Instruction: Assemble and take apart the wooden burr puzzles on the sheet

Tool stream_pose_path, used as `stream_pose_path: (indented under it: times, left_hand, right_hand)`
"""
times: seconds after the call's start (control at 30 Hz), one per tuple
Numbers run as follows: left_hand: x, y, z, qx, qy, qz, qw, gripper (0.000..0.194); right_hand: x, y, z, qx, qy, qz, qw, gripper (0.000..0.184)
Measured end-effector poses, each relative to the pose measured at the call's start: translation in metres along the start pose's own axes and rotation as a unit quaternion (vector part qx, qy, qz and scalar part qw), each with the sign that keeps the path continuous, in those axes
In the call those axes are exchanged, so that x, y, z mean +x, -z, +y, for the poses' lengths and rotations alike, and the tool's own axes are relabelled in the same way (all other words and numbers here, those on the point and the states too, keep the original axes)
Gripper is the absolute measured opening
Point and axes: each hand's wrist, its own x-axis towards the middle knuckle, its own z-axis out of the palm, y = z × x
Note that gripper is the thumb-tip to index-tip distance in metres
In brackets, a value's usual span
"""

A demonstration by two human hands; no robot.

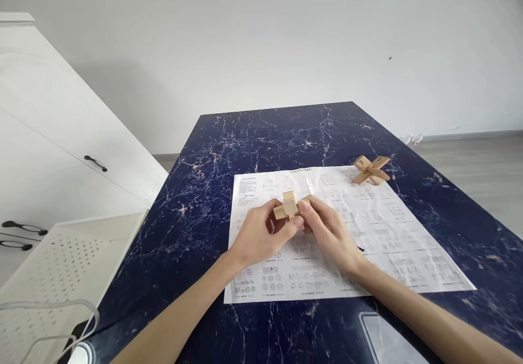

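Note:
Both my hands hold a small wooden interlocking puzzle [288, 207] just above a printed instruction sheet [392, 233]. My left hand [261, 234] grips its left side with curled fingers. My right hand [327, 228] pinches its right side between thumb and fingers. A second wooden puzzle [371, 170], cross-shaped, lies on the sheet's far right corner, apart from both hands.
The sheet lies on a dark blue marbled table [286, 135]. A white perforated tray [61, 266] stands at the left beside the table, with a white cabinet [61, 135] behind it. A flat grey object [384, 339] lies at the table's near edge.

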Motion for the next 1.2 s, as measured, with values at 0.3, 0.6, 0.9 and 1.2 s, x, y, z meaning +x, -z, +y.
stream_pose_path:
  times: [0.3,0.6,0.9,1.2]
  left_hand:
    - [0.0005,0.0013,0.0022,-0.091,0.000,-0.041,0.995,0.045]
    - [0.0031,0.0021,-0.0008,-0.149,-0.009,-0.051,0.988,0.043]
    - [0.0037,0.0030,0.0015,-0.141,-0.017,-0.051,0.989,0.041]
    - [0.0021,0.0012,0.0014,-0.102,-0.019,-0.042,0.994,0.047]
  right_hand:
    - [-0.0031,0.0022,0.0024,-0.065,0.012,0.014,0.998,0.041]
    - [-0.0062,-0.0045,0.0036,-0.057,0.022,0.048,0.997,0.043]
    - [-0.0060,-0.0059,0.0010,-0.057,0.024,0.061,0.996,0.043]
    - [-0.0029,-0.0038,-0.0012,-0.033,-0.030,-0.002,0.999,0.052]
